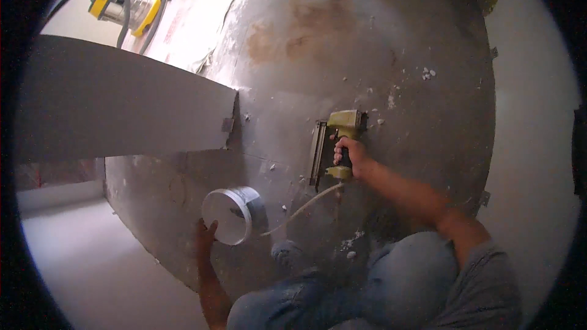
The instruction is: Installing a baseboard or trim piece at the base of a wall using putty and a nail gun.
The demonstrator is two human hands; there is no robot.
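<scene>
My right hand (350, 154) is wrapped round the handle of a yellow-green nail gun (346, 121), whose long dark magazine stands upright on its left. A pale air hose (306, 205) runs from the handle's foot down toward the left. At the lower left, my left hand (206, 236) grips the near-left edge of a white bucket (252, 200), with the thumb against it and the other fingers partly hidden. The bucket is tipped over, and a small dark patch shows on it. I am low to the floor, my knees in blue jeans below both hands.
A grey board-like panel (128, 101) juts in from the left with a rough, broken end. White crumbs (428, 74) and brown stains (321, 23) mark the grey floor (281, 110). A yellow and steel vacuum cleaner (125, 9) stands far left. A pale wall (532, 128) rises at right.
</scene>
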